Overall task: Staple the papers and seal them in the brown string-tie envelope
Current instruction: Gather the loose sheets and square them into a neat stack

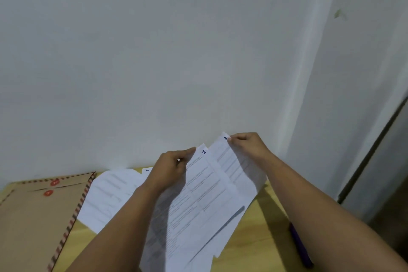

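I hold several printed white papers raised above the table. My left hand (171,166) pinches the top edge of the front sheet (198,201), marked 1 in blue ink. My right hand (247,144) pinches the top corner of a sheet behind it (236,168), marked 3. More loose papers (110,194) lie flat on the table to the left, one marked 5. The brown string-tie envelope (37,216) with red discs and a striped border lies flat at the far left. No stapler is in view.
The yellow wooden table (265,234) stands against a white wall. A dark purple pen-like object (301,247) lies on the table under my right forearm. A grey door or cabinet edge stands at the far right.
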`<state>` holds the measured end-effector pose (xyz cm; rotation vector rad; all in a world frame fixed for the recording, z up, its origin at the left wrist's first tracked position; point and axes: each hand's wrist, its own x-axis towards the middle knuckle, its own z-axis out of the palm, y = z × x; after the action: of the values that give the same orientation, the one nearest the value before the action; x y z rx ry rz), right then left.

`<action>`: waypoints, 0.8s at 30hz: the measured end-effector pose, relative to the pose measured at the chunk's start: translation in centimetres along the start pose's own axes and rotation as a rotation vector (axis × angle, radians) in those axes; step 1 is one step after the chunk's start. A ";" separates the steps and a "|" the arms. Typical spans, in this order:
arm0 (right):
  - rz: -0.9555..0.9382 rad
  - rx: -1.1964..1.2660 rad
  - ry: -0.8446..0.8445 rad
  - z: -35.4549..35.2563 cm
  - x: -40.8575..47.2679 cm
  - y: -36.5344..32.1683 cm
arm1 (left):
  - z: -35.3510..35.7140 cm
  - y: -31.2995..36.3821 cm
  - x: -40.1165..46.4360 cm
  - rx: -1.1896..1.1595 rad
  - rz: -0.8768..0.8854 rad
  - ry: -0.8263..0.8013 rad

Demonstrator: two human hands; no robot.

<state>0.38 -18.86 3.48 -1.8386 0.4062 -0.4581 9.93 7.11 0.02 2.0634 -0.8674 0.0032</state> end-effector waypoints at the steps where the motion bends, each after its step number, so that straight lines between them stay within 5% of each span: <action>1: 0.002 0.003 -0.040 0.2 -0.5 -0.9 | -0.4 0.7 -0.2 0.002 0.021 0.015; 8: 0.018 0.219 -0.209 2.0 -4.6 -5.8 | -2.5 5.0 -1.2 -0.057 0.069 0.116; 24: 0.074 0.084 -0.194 2.9 -5.9 -7.5 | -3.7 6.7 -2.1 -0.044 0.124 0.134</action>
<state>-2.88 -11.33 9.17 -1.7621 0.3168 -0.2399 5.52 8.50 6.53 1.9418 -0.9023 0.1866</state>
